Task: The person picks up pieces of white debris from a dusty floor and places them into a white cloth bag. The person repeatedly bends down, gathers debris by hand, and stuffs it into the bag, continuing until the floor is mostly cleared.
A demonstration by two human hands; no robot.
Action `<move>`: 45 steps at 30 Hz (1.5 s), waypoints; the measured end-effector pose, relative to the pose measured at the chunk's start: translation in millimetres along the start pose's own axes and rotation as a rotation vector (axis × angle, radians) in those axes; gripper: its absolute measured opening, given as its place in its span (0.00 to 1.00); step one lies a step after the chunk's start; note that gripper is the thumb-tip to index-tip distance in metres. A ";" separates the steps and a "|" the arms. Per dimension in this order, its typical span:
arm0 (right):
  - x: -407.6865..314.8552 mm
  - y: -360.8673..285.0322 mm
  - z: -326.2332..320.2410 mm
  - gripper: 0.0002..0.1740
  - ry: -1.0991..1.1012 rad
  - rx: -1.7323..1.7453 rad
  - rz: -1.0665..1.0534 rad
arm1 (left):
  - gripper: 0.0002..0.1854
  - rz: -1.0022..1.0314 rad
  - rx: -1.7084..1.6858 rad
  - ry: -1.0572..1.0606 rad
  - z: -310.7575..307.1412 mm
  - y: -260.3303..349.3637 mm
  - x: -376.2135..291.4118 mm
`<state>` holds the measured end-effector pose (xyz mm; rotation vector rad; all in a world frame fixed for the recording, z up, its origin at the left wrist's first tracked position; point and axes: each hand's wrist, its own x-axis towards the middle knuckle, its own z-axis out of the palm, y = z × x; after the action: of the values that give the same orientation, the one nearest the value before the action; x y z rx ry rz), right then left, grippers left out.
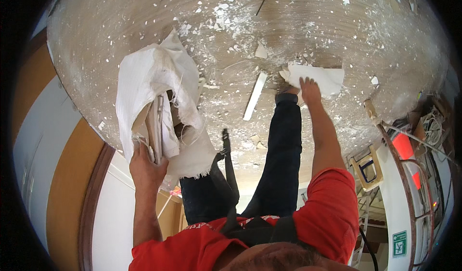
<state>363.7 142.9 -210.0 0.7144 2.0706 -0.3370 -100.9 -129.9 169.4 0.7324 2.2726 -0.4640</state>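
Observation:
My left hand grips the near edge of a white woven sack, together with flat pieces of board that stick out of its mouth. The sack's edges are frayed, and its deeper inside is hidden. Over on the right, my right hand has its fingers over a white broken sheet piece beside my foot; the thumb is hidden. A narrow white strip lies on the floor between the sack and my right leg.
White chips and dust cover the wood-look floor. A loose flake lies ahead. A dark strap hangs between my legs. To the right stand a rusty metal frame, an orange-and-white cone and coiled cable. A door frame is at left.

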 end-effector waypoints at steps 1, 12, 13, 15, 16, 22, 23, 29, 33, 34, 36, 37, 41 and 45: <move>-17.6 -5.6 18.5 0.32 0.074 0.003 0.000 | 0.43 0.001 0.013 0.005 1.0 -0.2 -1.9; 14.7 46.0 -27.7 0.35 0.552 0.168 0.186 | 0.36 -0.027 0.033 -0.016 4.9 3.4 -1.1; 14.4 42.8 -53.2 0.36 0.659 0.222 0.108 | 0.36 -0.019 0.039 -0.001 4.4 3.5 -4.7; 25.1 25.8 -64.2 0.36 0.725 0.163 0.042 | 0.36 0.024 0.025 0.054 5.7 8.8 -2.8; 33.4 15.2 -69.2 0.36 0.761 0.135 0.006 | 0.36 0.031 0.025 0.038 5.6 7.1 -0.9; 79.8 -58.5 -54.9 0.46 0.019 0.370 -0.080 | 0.36 -0.003 -0.042 -0.023 -9.6 1.8 4.4; 95.4 -56.4 -57.3 0.49 0.143 0.346 -0.067 | 0.35 -0.026 -0.077 -0.052 -20.7 -0.7 6.6; 205.1 -12.5 -107.2 0.67 0.491 0.094 -0.017 | 0.21 -0.104 -0.083 -0.164 -44.5 -20.9 13.6; 204.8 -6.3 -119.1 0.60 0.366 0.210 -0.187 | 0.22 -0.011 0.004 -0.101 -39.4 -45.4 13.1; 196.4 -11.6 -127.6 0.54 0.225 0.206 -0.164 | 0.23 -0.081 0.027 -0.147 -61.8 -22.5 16.5; 169.3 1.8 -122.1 0.50 0.118 0.213 -0.121 | 0.28 -0.062 -0.081 -0.193 -59.3 -38.2 24.6; 148.4 -0.2 -127.3 0.49 0.117 0.277 -0.124 | 0.40 -0.053 -0.039 -0.228 -68.9 -35.2 25.2; 53.9 -15.0 -181.8 0.43 0.097 0.484 0.032 | 0.46 -0.110 -0.080 -0.299 -86.6 -42.4 30.2; -65.1 -13.0 -271.1 0.41 0.402 1.234 -0.065 | 0.43 -0.028 -0.143 -0.271 -104.2 -51.6 18.6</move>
<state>203.2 240.6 -3.7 1.5007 2.0965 -1.6909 -196.8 -110.0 234.7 0.5321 2.0394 -0.3845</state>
